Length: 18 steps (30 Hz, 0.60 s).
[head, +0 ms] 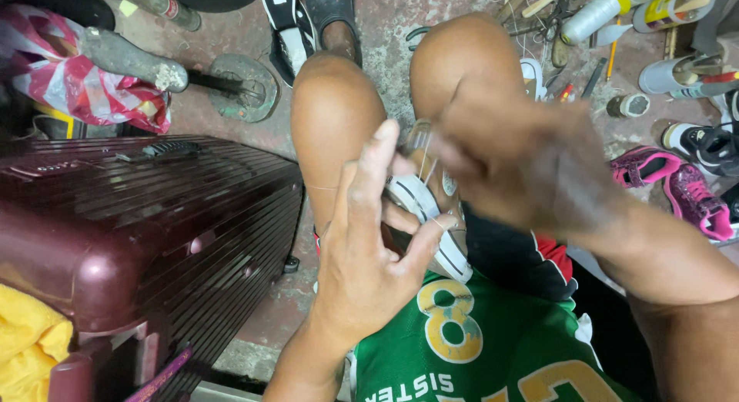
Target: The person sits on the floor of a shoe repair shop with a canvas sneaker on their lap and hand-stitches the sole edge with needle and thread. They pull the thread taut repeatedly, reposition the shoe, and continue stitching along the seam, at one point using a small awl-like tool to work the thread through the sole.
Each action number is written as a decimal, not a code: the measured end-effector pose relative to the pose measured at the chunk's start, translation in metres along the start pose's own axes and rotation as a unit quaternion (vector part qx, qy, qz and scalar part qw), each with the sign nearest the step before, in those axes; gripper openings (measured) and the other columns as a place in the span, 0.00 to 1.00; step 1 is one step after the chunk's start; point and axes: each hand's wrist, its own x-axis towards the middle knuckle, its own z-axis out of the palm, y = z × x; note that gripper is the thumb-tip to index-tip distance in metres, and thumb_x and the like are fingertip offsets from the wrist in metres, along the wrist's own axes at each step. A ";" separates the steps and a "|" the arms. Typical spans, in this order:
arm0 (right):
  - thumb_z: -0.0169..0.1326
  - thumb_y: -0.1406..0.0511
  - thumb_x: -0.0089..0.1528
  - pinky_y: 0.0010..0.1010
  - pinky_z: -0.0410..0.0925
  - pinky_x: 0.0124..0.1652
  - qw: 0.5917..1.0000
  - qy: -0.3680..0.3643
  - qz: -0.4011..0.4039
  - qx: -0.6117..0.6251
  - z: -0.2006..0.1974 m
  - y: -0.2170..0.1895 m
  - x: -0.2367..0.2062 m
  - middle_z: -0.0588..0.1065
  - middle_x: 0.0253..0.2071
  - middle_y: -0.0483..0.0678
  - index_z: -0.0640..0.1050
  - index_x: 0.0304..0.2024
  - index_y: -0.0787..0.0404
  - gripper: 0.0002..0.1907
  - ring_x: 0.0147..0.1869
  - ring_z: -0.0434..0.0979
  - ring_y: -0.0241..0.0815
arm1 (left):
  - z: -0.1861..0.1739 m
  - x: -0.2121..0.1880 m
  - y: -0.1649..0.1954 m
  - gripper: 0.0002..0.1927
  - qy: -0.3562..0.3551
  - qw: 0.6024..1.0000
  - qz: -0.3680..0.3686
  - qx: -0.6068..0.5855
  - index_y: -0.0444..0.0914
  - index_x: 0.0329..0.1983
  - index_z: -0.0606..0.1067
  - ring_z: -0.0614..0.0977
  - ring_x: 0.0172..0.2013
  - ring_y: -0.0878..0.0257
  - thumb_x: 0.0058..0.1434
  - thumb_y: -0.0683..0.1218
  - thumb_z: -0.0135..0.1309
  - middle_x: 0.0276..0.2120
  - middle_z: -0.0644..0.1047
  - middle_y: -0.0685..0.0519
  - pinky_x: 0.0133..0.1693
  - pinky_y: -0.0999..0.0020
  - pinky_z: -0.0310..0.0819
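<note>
My left hand (pixel 369 248) grips a shoe (pixel 431 217) with a white sole and dark stripes, held between my knees, fingers wrapped round its sole edge. A thin thread (pixel 425 160) runs up from the shoe. My right hand (pixel 523 167) is blurred with motion just above the shoe, its fingers closed, apparently on the thread; the grip itself is hidden by blur. Most of the shoe's upper is hidden behind both hands.
A dark red ribbed suitcase (pixel 138 217) stands at my left with a yellow cloth (pixel 31 340) by it. Pink sneakers (pixel 677 186) lie right. Thread spools, tools and cans (pixel 616 17) crowd the far right floor. A red-white plastic bag (pixel 77 79) sits far left.
</note>
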 end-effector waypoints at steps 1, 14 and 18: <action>0.62 0.63 0.69 0.42 0.66 0.32 0.997 0.028 -0.004 -0.072 0.000 0.008 0.005 0.73 0.33 0.51 0.77 0.39 0.59 0.08 0.35 0.76 0.53 | -0.001 0.000 0.001 0.50 0.014 1.000 0.002 0.017 0.37 0.79 0.53 0.83 0.35 0.69 0.61 0.39 0.71 0.60 0.73 0.46 0.39 0.78 0.80; 0.51 0.72 0.70 0.43 0.72 0.38 0.998 0.022 0.048 -0.026 0.009 0.022 -0.040 0.76 0.39 0.59 0.71 0.60 0.64 0.16 0.40 0.79 0.58 | -0.010 0.013 -0.002 0.54 0.049 0.993 -0.102 -0.043 0.35 0.77 0.53 0.85 0.32 0.68 0.51 0.37 0.71 0.70 0.70 0.40 0.34 0.77 0.78; 0.53 0.70 0.64 0.42 0.71 0.35 0.999 -0.020 -0.004 0.032 0.017 0.011 -0.042 0.75 0.32 0.54 0.70 0.59 0.67 0.20 0.32 0.77 0.53 | -0.010 0.017 0.002 0.53 0.041 0.992 -0.104 -0.061 0.35 0.77 0.53 0.86 0.33 0.68 0.51 0.36 0.69 0.70 0.70 0.40 0.38 0.77 0.80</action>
